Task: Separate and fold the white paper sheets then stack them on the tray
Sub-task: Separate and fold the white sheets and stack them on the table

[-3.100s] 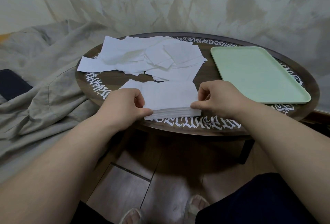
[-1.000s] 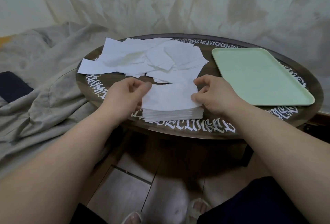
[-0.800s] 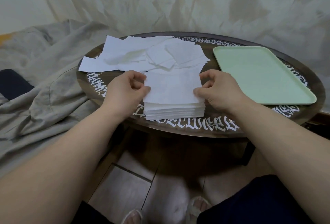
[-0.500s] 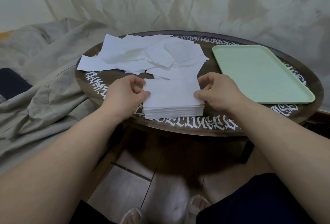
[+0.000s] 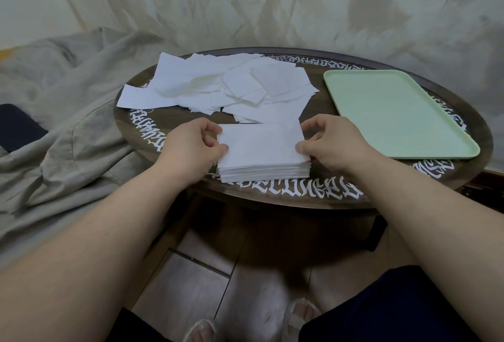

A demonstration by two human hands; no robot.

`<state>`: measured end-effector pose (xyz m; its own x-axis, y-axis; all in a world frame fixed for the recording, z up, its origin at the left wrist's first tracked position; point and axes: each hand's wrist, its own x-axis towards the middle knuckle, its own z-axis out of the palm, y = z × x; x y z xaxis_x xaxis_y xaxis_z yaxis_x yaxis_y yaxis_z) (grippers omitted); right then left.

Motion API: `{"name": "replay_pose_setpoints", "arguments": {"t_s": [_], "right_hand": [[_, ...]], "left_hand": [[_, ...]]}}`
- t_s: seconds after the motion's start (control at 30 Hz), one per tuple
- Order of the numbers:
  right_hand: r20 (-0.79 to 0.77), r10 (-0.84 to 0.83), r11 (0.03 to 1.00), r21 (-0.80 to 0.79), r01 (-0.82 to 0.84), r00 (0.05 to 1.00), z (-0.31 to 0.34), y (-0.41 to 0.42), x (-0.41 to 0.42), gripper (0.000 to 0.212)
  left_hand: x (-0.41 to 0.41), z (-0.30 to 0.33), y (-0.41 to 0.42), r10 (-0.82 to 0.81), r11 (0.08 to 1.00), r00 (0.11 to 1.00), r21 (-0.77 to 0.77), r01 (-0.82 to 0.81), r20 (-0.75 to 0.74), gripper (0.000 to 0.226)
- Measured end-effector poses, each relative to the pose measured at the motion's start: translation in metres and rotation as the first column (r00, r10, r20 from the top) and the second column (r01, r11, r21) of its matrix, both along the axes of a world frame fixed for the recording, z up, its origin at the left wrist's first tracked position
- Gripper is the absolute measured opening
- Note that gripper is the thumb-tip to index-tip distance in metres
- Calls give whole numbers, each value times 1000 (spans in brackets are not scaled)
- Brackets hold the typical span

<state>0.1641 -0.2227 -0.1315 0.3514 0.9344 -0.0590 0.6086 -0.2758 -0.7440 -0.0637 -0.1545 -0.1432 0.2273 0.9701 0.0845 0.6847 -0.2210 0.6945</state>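
The dark round counter (image 5: 381,194) carries everything within arm's reach. The mint-green tray (image 5: 395,112) lies bare on its right, kept free as the place where folded sheets should end up. Loose white sheets (image 5: 218,88) are scattered at the back. At the near edge sits the neat paper stack (image 5: 261,170), steadied from both sides: the left hand (image 5: 191,145) and right hand (image 5: 335,142) each have fingers pinching the top sheet's edges, probably to peel it free.

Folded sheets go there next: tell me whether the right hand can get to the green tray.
Probably yes: the pale green plastic tray lies bare just beside the right hand, with nothing between them.
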Motion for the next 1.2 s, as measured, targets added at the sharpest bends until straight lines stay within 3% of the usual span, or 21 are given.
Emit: {"name": "replay_pose_setpoints", "arguments": {"t_s": [0.07, 0.17, 0.23, 0.3, 0.43, 0.53, 0.67, 0.77, 0.87, 1.07, 1.2], "right_hand": [[24, -4, 1000, -1, 4, 1000, -1, 0, 1, 32], [238, -29, 999, 40, 20, 971, 0, 3, 3, 28], [376, -38, 989, 146, -18, 926, 3, 6, 1, 25], [435, 44, 965, 214, -151, 899, 2, 8, -5, 28], [556, 397, 898, -71, -435, 730, -15, 10, -10, 42], [480, 484, 874, -225, -431, 731, -24, 9, -3, 44], [468, 512, 858, -257, -444, 720, -21, 3, -3, 48], [428, 453, 890, -176, -420, 782, -8, -1, -4, 48], [357, 296, 949, -6, -315, 886, 10, 2, -9, 50], [390, 226, 956, 87, -279, 893, 33, 45, -16, 53], [422, 217, 962, 58, -265, 880, 33, 86, -6, 63]], "left_hand": [[1, 0, 0, -4, 1000, 999, 5, 4, -34, 24], [4, -1, 1, -4, 990, 992, 137, 22, -126, 34], [7, -2, 1, -73, 961, 983, 250, 114, -169, 37], [10, -7, 1, -200, 927, 949, 268, 264, -242, 41], [9, -26, 7, -320, 923, 850, 64, 379, -419, 71], [4, -32, 11, -344, 924, 809, -22, 381, -477, 70], [6, -26, 5, -345, 936, 809, -106, 337, -477, 55], [4, -21, 5, -328, 940, 848, -49, 339, -417, 68], [4, -8, 4, -267, 956, 910, 34, 292, -316, 59], [7, 24, 29, -228, 966, 933, 58, 253, -278, 56], [7, 33, 61, -199, 965, 934, 109, 240, -298, 53]]}}
